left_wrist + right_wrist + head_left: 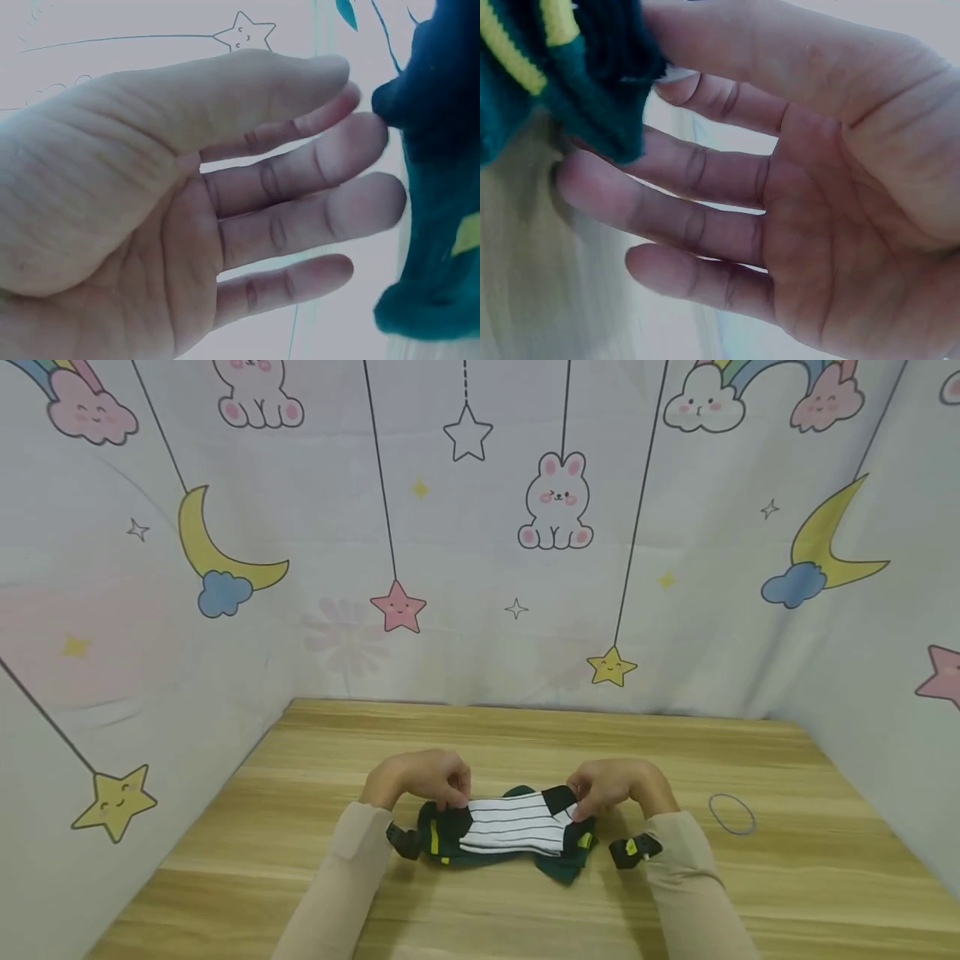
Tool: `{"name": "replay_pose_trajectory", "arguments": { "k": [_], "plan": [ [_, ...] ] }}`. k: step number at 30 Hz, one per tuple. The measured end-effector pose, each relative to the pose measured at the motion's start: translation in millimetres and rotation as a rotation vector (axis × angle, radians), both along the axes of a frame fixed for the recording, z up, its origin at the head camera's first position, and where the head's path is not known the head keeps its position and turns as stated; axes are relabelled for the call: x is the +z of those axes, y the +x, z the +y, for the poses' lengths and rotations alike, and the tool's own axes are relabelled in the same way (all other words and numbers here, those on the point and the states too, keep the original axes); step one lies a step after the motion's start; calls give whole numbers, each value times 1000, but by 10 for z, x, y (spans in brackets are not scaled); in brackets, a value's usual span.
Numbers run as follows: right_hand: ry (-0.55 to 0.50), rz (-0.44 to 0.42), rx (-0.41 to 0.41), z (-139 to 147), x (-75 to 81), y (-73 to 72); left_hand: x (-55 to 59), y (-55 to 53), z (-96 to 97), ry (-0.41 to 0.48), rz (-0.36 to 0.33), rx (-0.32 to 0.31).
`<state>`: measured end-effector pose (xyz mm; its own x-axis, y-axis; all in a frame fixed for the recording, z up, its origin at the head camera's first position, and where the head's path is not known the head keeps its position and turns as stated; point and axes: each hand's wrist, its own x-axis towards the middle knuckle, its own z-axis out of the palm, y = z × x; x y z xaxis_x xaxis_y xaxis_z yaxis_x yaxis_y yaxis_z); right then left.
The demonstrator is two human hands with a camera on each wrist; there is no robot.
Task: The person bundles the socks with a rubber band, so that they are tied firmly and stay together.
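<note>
A white sock (513, 822) with thin black stripes and black patches lies across dark green socks (558, 867) with yellow bands on the table. My right hand (611, 783) pinches the right end of the striped sock between thumb and index finger. Its other fingers extend loosely below the dark green cloth (592, 112) in the right wrist view. At the left end, my left hand (431, 777) has its fingertips close by the black patch. In the left wrist view, thumb and fingers stand just short of the dark green fabric (442, 202), with nothing between them.
A thin bluish ring (732, 814) lies on the wooden table (810, 893), right of the right hand. A patterned cloth wall (480, 552) with stars, moons and rabbits rises behind the table's back edge and along both sides.
</note>
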<state>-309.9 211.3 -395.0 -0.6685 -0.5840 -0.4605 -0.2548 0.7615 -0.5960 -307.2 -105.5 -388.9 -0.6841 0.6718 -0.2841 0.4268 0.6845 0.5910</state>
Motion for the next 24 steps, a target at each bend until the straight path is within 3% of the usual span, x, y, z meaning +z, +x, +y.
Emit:
{"name": "replay_pose_trajectory", "arguments": {
  "k": [7, 11, 18, 24],
  "plan": [
    [-119, -56, -34, 6, 26, 11, 9, -16, 6, 31, 44, -44],
    [-146, -37, -60, -12, 73, 34, 37, -15, 29, 50, 50, -45],
    [-231, 108, -18, -35, 100, 35, 76, 9, 76, 69, 72, -51],
    [-311, 225, 30, -40, 116, 3, 105, 35, 106, 99, 132, -77]
  ]
}}
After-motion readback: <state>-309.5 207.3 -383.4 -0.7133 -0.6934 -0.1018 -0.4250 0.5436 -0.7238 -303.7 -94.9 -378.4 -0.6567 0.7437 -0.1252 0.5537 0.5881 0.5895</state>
